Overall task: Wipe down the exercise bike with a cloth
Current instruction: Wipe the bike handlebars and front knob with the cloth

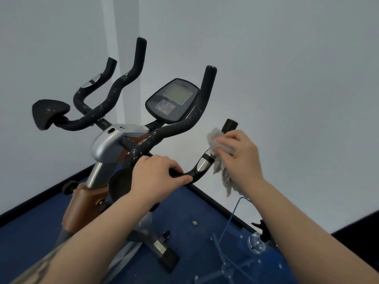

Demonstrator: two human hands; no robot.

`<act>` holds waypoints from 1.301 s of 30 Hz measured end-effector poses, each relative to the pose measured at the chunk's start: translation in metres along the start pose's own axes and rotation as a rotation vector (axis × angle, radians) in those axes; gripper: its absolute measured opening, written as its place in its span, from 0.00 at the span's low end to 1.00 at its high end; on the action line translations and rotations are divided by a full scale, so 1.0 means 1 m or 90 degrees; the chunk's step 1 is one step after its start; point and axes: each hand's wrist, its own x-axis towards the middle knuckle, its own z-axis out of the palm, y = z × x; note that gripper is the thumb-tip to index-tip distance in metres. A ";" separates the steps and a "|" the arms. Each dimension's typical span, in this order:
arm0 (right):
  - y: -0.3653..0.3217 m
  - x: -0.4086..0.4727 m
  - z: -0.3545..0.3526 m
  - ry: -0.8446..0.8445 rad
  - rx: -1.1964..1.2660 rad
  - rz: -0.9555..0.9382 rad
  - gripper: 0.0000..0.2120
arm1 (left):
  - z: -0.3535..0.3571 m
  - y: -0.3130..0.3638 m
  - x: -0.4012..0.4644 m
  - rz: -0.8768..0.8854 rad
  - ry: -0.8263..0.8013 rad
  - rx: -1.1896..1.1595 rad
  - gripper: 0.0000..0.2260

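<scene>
The exercise bike [106, 148] stands in a room corner, with black foam handlebars flecked with white and a grey console [173, 100] in the middle. My left hand [158, 173] is closed around the lower right handlebar, near its bend. My right hand [239, 154] presses a grey cloth [216, 140] against the upright end of that same bar, just above the silver pulse sensor [203, 163]. The cloth's loose end hangs down below my right hand. The black tip of the bar [230, 125] sticks out above the cloth.
White walls close in behind and to the right of the bike. The floor is blue carpet [194, 206] with a dark skirting. A clear round object [256, 242] and a blue stand [225, 263] with a thin blue cord sit low right. The bike's foot [162, 249] lies below.
</scene>
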 end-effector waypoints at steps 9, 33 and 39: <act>-0.032 -0.048 0.034 -0.138 -0.111 -0.143 0.07 | -0.008 -0.007 -0.027 -0.033 0.142 -0.180 0.08; -0.101 0.063 0.116 -0.528 -0.165 -0.518 0.13 | -0.014 -0.075 -0.079 -0.187 0.328 -0.227 0.04; -0.095 0.060 0.122 -0.446 -0.134 -0.478 0.11 | -0.012 -0.083 -0.076 -0.119 0.295 -0.311 0.05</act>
